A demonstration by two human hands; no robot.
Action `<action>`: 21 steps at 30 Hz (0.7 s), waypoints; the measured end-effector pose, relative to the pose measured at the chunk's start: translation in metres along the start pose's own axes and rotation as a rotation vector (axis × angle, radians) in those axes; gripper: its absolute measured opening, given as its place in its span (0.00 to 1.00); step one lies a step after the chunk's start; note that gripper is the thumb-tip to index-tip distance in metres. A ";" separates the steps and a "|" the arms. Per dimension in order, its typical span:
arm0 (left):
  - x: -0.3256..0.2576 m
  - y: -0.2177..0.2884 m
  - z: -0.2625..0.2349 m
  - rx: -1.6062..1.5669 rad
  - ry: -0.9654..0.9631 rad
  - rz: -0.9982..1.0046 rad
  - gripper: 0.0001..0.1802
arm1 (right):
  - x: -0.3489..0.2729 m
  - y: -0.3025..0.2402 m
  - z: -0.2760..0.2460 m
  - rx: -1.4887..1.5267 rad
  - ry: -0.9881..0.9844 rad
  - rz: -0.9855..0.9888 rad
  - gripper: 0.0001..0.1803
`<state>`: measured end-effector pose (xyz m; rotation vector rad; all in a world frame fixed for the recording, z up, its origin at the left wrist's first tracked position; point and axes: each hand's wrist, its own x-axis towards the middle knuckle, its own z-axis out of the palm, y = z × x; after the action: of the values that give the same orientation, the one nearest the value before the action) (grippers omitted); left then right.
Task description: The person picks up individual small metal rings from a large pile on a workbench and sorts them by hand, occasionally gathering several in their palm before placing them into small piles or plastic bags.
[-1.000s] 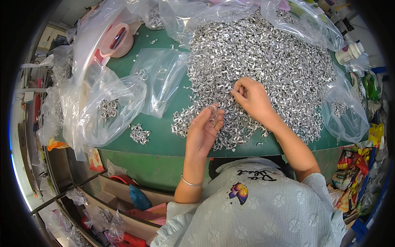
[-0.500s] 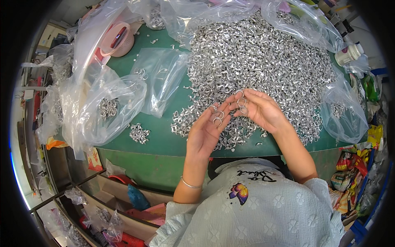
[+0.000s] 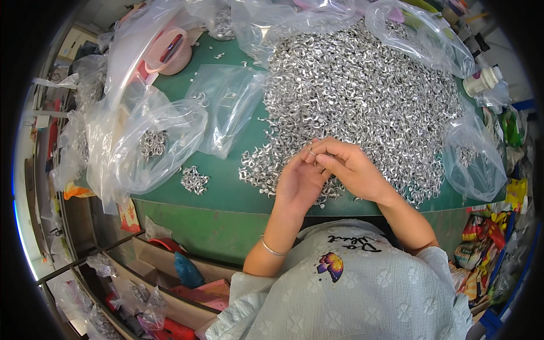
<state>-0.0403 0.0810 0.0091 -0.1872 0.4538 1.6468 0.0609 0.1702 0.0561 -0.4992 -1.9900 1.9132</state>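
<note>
My hands are together over the near edge of a large heap of small silvery metal pieces (image 3: 362,85), many of them curved. My right hand (image 3: 354,170) is closed, its thumb and fingertips pinching at a thin silvery metal ring (image 3: 311,153). Below and to its left, my left hand (image 3: 301,181) is cupped with curled fingers that meet the right fingertips at the ring. Any other rings in the hands are hidden by the fingers. A small pile of silvery pieces (image 3: 194,180) lies on the green tabletop left of my hands.
An open clear plastic bag (image 3: 181,153) at the left holds metal rings (image 3: 153,143). Beside it lies a flat clear bag (image 3: 226,113). A pink basket (image 3: 175,59) stands at the far left, a white bottle (image 3: 481,81) at the far right. Another clear bag (image 3: 476,164) is at the right edge.
The right hand has moved left and down, turning over to meet the left hand. Rings seen on both hands' fingers before are now mostly hidden. The view has shifted slightly.
</note>
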 end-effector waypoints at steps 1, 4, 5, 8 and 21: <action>0.001 -0.002 0.001 -0.049 -0.001 -0.010 0.12 | -0.001 -0.006 -0.001 0.018 -0.062 0.073 0.09; 0.001 -0.004 0.006 -0.126 -0.020 0.006 0.17 | -0.006 -0.005 0.000 0.012 -0.023 0.026 0.08; 0.002 -0.003 0.004 -0.127 -0.045 0.012 0.16 | -0.007 -0.006 0.000 0.078 0.013 0.007 0.08; 0.002 -0.003 0.000 -0.125 -0.040 0.029 0.13 | -0.008 -0.006 -0.005 0.241 0.113 -0.031 0.08; -0.012 -0.001 0.023 0.073 0.034 0.031 0.15 | -0.005 -0.007 -0.015 -0.515 0.334 -0.153 0.09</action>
<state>-0.0345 0.0795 0.0345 -0.1548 0.5449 1.6562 0.0724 0.1812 0.0636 -0.7161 -2.2003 1.1268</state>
